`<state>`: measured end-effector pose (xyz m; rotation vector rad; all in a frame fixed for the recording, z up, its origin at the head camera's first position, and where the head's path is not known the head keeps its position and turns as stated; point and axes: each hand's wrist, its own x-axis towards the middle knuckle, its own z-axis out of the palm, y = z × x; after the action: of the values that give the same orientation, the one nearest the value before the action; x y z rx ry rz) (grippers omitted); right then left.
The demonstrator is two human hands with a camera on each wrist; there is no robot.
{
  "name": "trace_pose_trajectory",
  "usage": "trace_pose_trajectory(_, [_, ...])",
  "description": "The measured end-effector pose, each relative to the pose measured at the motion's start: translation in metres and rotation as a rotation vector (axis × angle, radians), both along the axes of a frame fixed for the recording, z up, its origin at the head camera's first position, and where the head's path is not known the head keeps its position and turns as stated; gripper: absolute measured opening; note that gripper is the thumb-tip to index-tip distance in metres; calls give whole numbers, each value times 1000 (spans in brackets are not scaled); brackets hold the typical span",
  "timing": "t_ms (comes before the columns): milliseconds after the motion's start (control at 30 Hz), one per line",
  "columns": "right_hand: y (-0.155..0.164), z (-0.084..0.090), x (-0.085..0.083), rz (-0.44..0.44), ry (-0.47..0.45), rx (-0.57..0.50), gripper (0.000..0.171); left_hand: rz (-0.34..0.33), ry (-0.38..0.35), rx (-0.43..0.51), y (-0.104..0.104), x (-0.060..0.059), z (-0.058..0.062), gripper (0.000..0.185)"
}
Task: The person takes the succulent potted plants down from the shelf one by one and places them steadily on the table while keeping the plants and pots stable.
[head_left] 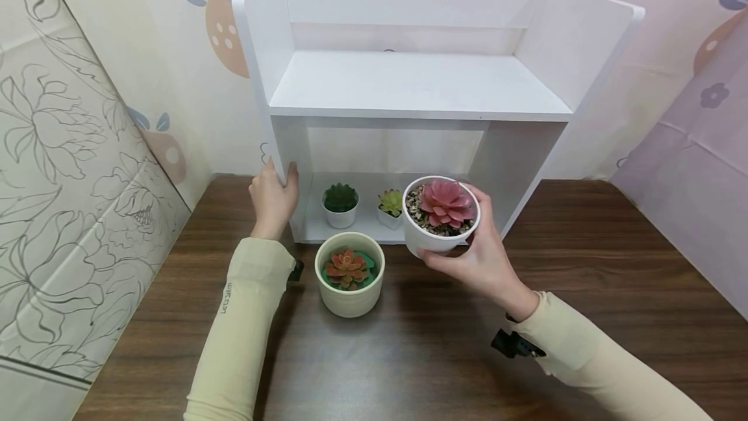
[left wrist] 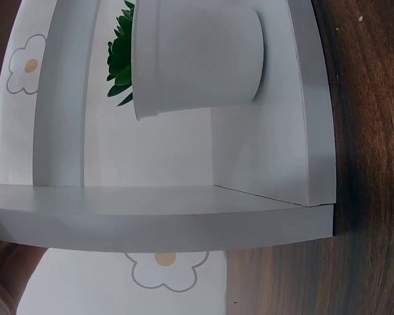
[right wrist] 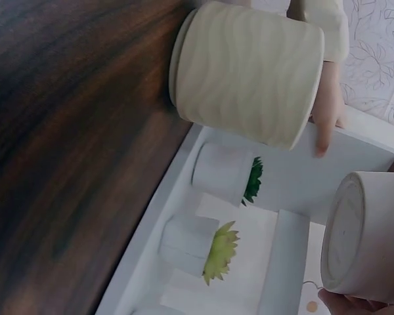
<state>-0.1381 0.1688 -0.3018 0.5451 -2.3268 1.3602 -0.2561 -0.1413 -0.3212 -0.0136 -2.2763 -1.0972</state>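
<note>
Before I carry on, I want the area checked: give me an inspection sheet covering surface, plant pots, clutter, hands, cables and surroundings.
Surface: dark wood-grain table, bearing a white shelf unit.
Job's things: pink succulent pot lifted; cream pot upright on the table before the unit; dark green succulent pot and yellow-green succulent pot on the lower shelf, with another white thing too cropped to name.
Clutter: nothing seen.
Hands: left hand grips the unit's left side panel; right hand holds the pink succulent pot.
Cables: nothing seen.
Surroundings: patterned wall covering behind; flower-drawn panel at left.
</note>
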Motion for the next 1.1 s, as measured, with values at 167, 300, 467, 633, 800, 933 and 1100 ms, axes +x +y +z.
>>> trace_pose_trajectory(167, [1, -8, 1, -13, -11, 25, 104, -4, -1, 0, 0, 0, 0, 35])
trace_pose_trajectory(300, [1, -13, 4, -31, -31, 36, 105, -7, 1, -2, 0, 0, -1, 35])
trace_pose_trajectory(467, [1, -21, 5, -43, -54, 46, 105, -8, 10, -4, 0, 0, -1, 35])
trace_pose_trajectory(633, [2, -29, 5, -35, -63, 46, 105, -3, 17, -2, -1, 0, -1, 36])
trace_pose_trajectory(800, [2, -35, 5, -12, -58, 51, 104, -3, 13, 4, -1, 0, -1, 36])
trace_pose_trajectory(933, [3, -40, 5, 8, -59, 45, 102, -5, 6, 6, -1, 0, 0, 36])
trace_pose_trajectory(1100, [5, -45, 6, 18, -76, 38, 101, -1, 0, 2, 0, 0, 1, 36])
